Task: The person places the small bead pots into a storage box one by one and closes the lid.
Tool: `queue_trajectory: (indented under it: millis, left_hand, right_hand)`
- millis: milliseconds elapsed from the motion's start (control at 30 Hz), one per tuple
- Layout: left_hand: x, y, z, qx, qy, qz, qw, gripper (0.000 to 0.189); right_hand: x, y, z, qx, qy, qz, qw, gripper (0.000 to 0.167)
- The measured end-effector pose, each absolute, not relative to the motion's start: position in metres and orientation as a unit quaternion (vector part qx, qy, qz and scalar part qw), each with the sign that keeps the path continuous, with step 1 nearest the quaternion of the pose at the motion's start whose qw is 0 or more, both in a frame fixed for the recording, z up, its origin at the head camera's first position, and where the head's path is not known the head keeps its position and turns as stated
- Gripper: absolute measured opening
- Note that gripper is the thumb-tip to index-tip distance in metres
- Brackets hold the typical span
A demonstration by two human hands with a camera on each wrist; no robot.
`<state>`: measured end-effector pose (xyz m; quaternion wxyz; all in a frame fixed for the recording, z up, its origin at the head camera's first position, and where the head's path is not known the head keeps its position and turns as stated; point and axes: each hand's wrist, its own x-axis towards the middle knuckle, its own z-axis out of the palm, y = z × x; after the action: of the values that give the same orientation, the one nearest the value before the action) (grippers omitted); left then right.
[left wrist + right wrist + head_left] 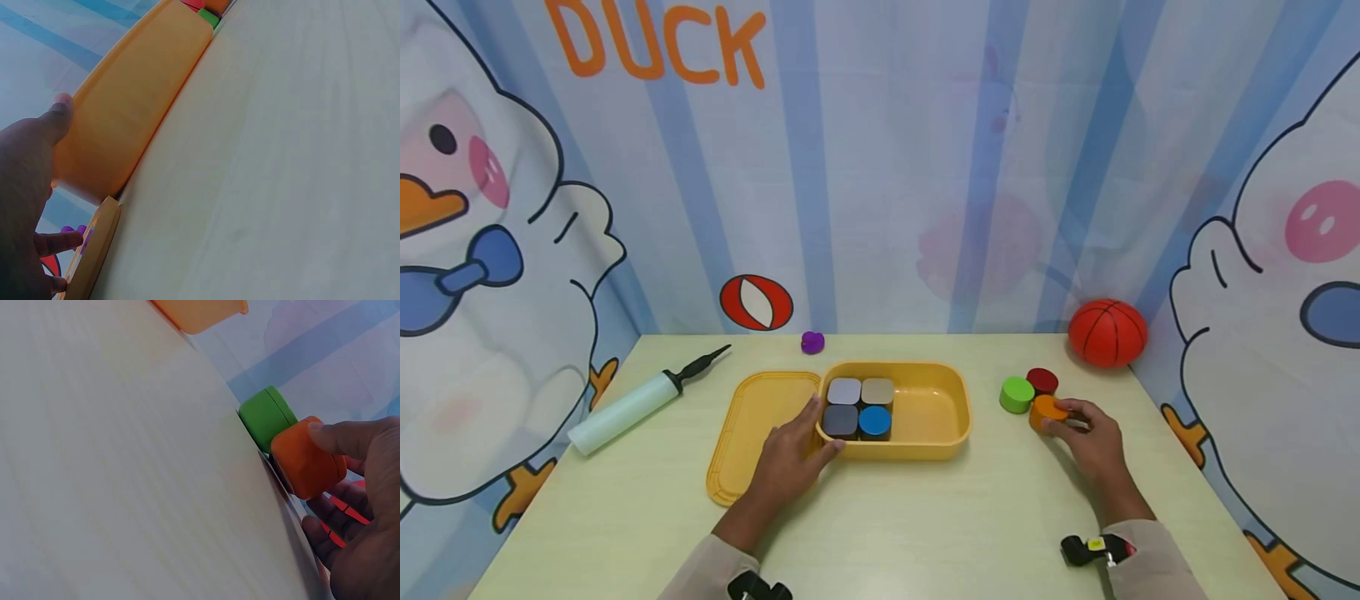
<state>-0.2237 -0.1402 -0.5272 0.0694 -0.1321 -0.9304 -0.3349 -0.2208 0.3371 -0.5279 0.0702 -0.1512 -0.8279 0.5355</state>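
Behind the yellow box, a blue-striped curtain backs the pale table.

the yellow box looked like glossy plastic to me, the orange pot smooth plastic, the tabletop smooth, the backdrop cloth.

On the table, with the curtain at twelve, the box holds four blocks at its nine o'clock end. From the box, the lid lies just beside at nine, the pump beyond it; the toy sits at eleven, the ball at two, three blocks clustered at three.
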Motion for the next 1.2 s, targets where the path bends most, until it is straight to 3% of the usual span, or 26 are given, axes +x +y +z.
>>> queue_trajectory:
  millis: [567,900,1200]
  left_hand:
    - [-0.223,-0.141,-0.529,-0.138,-0.925,-0.343,0.088,0.089]
    - [-0.224,-0.141,-0.528,-0.133,-0.926,-0.347,0.072,0.088]
    - [-0.225,-0.142,-0.531,-0.131,-0.926,-0.346,0.071,0.089]
  right_hand:
    - [-0.220,0.337,-0.532,-0.100,-0.820,0.529,0.194,0.039]
    - [-0.220,0.329,-0.523,-0.059,-0.792,0.554,0.250,0.035]
    - [-0.226,0.318,-0.513,-0.003,-0.793,0.546,0.270,0.033]
